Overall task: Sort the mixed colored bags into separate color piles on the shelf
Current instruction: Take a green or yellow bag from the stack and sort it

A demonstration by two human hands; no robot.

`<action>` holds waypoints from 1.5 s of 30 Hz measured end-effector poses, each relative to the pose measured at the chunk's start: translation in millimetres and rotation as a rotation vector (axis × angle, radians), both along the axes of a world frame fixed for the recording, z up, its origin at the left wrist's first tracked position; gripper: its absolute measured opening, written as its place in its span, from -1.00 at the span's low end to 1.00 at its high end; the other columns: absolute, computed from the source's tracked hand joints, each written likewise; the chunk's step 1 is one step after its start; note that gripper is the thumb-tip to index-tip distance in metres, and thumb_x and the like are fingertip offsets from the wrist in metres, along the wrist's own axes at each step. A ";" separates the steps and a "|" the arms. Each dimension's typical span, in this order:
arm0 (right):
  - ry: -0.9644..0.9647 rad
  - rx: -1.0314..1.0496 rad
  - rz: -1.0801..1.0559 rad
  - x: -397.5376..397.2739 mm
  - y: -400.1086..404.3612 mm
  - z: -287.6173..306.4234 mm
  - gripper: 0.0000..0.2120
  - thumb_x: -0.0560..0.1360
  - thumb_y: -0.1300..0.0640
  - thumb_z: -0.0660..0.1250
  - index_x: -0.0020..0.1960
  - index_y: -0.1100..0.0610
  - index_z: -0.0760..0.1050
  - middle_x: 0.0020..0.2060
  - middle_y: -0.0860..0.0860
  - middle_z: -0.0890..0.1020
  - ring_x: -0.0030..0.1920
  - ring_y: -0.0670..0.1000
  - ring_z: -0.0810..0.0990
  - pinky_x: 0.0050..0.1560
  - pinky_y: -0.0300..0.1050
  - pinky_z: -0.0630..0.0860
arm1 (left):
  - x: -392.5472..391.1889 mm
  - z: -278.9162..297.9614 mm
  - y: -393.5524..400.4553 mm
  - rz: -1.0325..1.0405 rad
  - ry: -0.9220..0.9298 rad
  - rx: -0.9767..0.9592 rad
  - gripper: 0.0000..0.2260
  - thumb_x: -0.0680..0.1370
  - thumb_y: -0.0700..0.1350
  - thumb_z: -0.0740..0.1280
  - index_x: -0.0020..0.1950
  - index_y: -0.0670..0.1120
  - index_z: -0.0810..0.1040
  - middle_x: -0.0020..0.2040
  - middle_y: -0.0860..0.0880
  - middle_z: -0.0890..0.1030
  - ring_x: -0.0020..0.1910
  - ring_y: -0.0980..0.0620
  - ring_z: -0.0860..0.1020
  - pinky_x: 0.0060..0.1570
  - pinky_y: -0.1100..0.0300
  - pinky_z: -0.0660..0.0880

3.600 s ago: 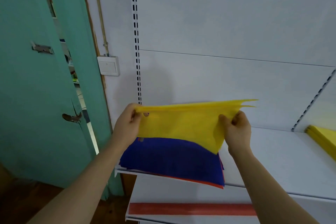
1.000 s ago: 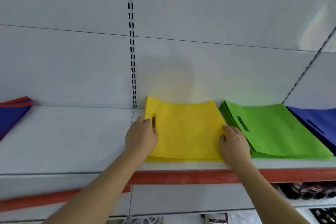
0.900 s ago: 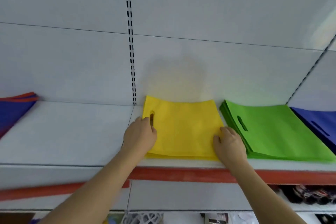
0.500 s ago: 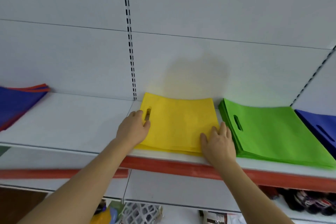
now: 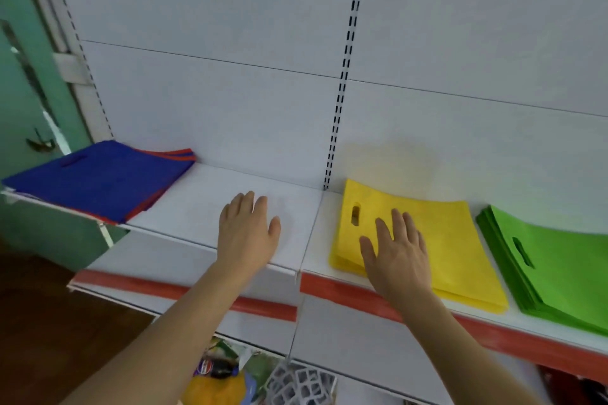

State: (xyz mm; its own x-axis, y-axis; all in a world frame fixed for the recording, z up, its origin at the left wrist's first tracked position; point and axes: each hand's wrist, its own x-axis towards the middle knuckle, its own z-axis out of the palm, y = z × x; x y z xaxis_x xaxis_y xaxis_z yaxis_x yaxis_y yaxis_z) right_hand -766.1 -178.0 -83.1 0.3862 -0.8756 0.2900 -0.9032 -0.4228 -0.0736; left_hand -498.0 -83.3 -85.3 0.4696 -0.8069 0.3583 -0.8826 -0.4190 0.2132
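A flat pile of yellow bags [image 5: 447, 240] lies on the white shelf [image 5: 204, 204], right of the slotted upright. My right hand [image 5: 394, 250] hovers with spread fingers over the pile's left front corner; whether it touches is unclear. My left hand [image 5: 248, 230] is open with straight fingers over the bare shelf left of the yellow pile, holding nothing. A green bag pile [image 5: 556, 263] lies right of the yellow one. At the far left sits the mixed pile [image 5: 95, 179], a blue bag on top with red edges showing beneath.
A slotted black-and-white upright [image 5: 342, 82] runs up the white back panel. The shelf front carries a red strip [image 5: 263, 302]. A teal door [image 5: 29, 102] stands at the far left. Packaged goods and a white lattice basket [image 5: 296, 385] sit below.
Both hands have let go of the yellow pile; my left hand has moved left onto the bare shelf and my right hand has opened over the pile. The view has swung left, showing the mixed pile.
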 end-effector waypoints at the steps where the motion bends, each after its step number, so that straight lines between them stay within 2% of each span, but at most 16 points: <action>1: 0.002 -0.003 0.011 17.8 9.5 0.3 -0.36 0.69 -0.29 -0.03 0.64 0.03 0.26 0.69 0.14 0.09 0.70 0.20 -0.06 0.65 0.19 0.06 | 15.4 1.3 13.2 0.009 -0.008 0.003 -0.47 0.69 0.11 0.20 0.59 -0.13 0.39 0.59 -0.20 0.37 0.60 -0.23 0.26 0.58 -0.13 0.18; 7: -0.011 0.002 0.088 125.0 71.3 -2.9 -0.33 0.69 -0.30 -0.07 0.64 0.06 0.26 0.68 0.16 0.13 0.69 0.20 -0.03 0.65 0.19 0.05 | 109.1 3.5 91.5 0.076 -0.020 0.035 -0.48 0.69 0.12 0.20 0.57 -0.13 0.41 0.57 -0.20 0.40 0.57 -0.24 0.30 0.55 -0.18 0.24; 10: 0.017 0.044 0.149 176.4 98.6 -7.6 -0.31 0.68 -0.31 -0.11 0.66 0.05 0.22 0.69 0.14 0.09 0.69 0.19 -0.06 0.67 0.17 0.01 | 149.7 -1.4 127.5 0.137 0.020 0.066 -0.46 0.69 0.14 0.17 0.60 -0.11 0.37 0.60 -0.18 0.36 0.60 -0.23 0.25 0.59 -0.17 0.19; 15: 0.013 0.072 0.252 262.2 126.9 -7.0 -0.33 0.70 -0.29 -0.06 0.66 0.07 0.23 0.68 0.16 0.13 0.69 0.20 -0.01 0.66 0.18 0.04 | 216.1 -5.0 165.5 0.212 0.046 0.069 -0.46 0.71 0.17 0.11 0.61 -0.08 0.34 0.59 -0.14 0.38 0.61 -0.17 0.26 0.60 -0.12 0.19; 25: -0.091 0.153 0.394 425.1 114.6 -5.1 -0.30 0.69 -0.32 -0.01 0.67 0.09 0.22 0.67 0.14 0.18 0.68 0.17 0.04 0.66 0.11 0.07 | 347.7 -7.3 171.0 0.283 0.048 0.122 -0.44 0.71 0.22 0.09 0.60 -0.07 0.35 0.57 -0.10 0.40 0.58 -0.13 0.30 0.58 -0.10 0.25; 31: -0.005 0.210 0.388 494.4 86.7 -9.8 -0.23 0.67 -0.38 -0.10 0.70 0.08 0.12 0.69 0.16 0.07 0.69 0.20 -0.03 0.67 0.14 0.04 | 412.3 -3.2 146.8 0.305 0.026 0.158 -0.44 0.70 0.24 0.10 0.61 -0.05 0.34 0.55 -0.08 0.43 0.56 -0.11 0.34 0.59 -0.08 0.25; 38: 0.205 0.306 0.302 526.9 71.0 -26.4 -0.13 0.60 -0.47 -0.13 0.70 0.08 0.06 0.69 0.18 0.07 0.68 0.25 0.00 0.65 0.25 0.02 | 459.3 -18.7 120.6 0.195 0.028 0.197 -0.39 0.67 0.30 0.10 0.61 -0.03 0.33 0.57 -0.08 0.39 0.58 -0.12 0.30 0.60 -0.14 0.20; 45: 0.224 0.297 0.246 529.5 82.4 -26.8 -0.29 0.68 -0.35 -0.08 0.69 0.03 0.12 0.68 0.07 0.15 0.68 0.18 0.05 0.65 0.21 0.05 | 496.7 -36.5 94.7 -0.073 -0.017 0.267 -0.28 0.62 0.44 -0.07 0.66 0.07 0.26 0.68 -0.04 0.22 0.67 -0.11 0.12 0.65 -0.17 0.04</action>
